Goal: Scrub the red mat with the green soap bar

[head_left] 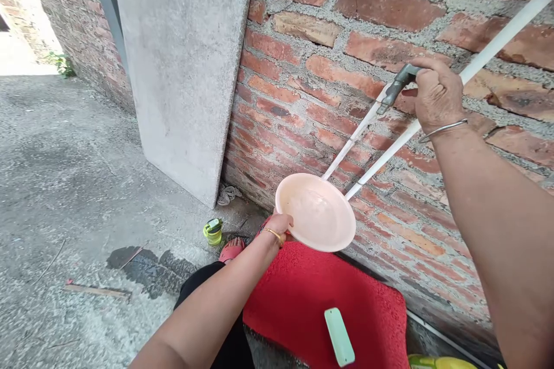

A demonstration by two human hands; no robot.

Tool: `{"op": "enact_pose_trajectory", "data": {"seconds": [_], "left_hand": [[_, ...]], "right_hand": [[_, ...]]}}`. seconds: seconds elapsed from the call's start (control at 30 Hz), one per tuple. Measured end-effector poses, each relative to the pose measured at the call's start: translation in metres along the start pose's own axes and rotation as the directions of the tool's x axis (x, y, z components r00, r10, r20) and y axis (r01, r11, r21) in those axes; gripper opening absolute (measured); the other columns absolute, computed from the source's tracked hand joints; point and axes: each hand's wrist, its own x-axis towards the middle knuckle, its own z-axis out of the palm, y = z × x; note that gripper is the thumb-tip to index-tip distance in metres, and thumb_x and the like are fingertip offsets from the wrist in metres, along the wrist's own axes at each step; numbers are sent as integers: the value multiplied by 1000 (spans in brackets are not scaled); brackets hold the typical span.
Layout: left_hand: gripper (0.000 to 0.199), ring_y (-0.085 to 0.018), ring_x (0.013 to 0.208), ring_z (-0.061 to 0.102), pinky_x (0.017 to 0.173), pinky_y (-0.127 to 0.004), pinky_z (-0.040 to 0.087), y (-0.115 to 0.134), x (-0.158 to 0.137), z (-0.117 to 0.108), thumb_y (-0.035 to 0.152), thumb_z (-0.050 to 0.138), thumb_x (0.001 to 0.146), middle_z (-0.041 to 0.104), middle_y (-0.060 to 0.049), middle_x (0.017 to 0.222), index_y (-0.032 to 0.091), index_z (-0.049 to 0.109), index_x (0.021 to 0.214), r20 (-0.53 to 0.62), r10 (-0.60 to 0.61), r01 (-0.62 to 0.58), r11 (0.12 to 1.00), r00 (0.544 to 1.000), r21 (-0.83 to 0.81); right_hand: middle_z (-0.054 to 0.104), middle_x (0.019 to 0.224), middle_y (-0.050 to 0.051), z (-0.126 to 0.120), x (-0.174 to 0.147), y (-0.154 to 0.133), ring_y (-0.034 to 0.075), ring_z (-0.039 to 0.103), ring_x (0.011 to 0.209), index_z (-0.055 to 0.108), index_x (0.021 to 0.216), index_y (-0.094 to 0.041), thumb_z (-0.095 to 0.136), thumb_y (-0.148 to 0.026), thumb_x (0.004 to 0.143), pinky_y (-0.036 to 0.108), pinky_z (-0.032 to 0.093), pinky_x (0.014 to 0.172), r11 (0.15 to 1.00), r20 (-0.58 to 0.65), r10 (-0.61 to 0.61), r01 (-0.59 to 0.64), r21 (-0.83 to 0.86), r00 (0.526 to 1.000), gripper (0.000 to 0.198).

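My left hand (280,226) is closed on the rim of a pale pink plastic basin (318,213), tilted toward me. Some clear water seems to lie in it, though that is hard to be sure of. Higher up at the right, my right hand (438,92) is closed around the top of a grey tap (397,89) on the brick wall. The tap's spout points down and left, above the basin. Whether water runs from it cannot be made out. White pipes (389,147) run along the wall beside my right hand.
Below the basin lies a red mat (311,294) with a mint-green brush (340,337) on it. A yellow-green cup (213,232) stands near my foot. A grey slab (182,69) leans on the brick wall (294,98). A wood strip (97,290) and a wet patch mark the concrete.
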Motion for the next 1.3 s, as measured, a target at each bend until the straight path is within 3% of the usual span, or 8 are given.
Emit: {"op": "enact_pose_trajectory", "data": {"seconds": [0.23,0.47,0.87,1.03,1.3], "left_hand": [[86,-26,86,68,70,-50,60,1,0,4,-2,54,48,66,-9,114,27,44,129,-1,13,-13,1000,1000,4],[82,-27,84,69,72,-54,59,0,0,5,-2,57,48,67,-8,110,26,49,125,18,12,-12,1000,1000,2],[84,-27,83,70,71,-52,59,6,-4,11,-2,57,47,70,-7,106,26,48,125,56,-8,10,1000,998,-23],[80,-27,83,70,72,-51,59,8,-1,9,-1,61,51,70,-8,105,24,48,125,13,-15,15,1000,1000,-24],[81,-28,82,70,71,-54,59,9,4,4,0,59,51,69,-9,109,25,47,127,16,-20,20,1000,1000,1]], "right_hand": [[64,111,12,-1,-6,-13,19,63,94,64,120,-11,37,-24,88,33,57,76,1000,-14,-8,8,-30,1000,43],[63,114,13,0,-3,-5,21,63,95,66,118,-10,39,-24,88,31,57,69,999,-36,-26,25,-24,999,42],[65,111,11,-2,-4,-10,17,63,92,65,118,-10,38,-23,86,29,57,73,999,-21,-18,18,-31,1000,44],[64,114,12,-2,-5,-11,16,63,87,64,120,-11,37,-23,87,30,57,74,999,-12,6,-6,-33,1000,44],[64,115,10,-2,-4,-6,17,63,94,63,119,-13,37,-23,87,30,58,75,1000,-2,-13,13,-15,1000,43]]}}
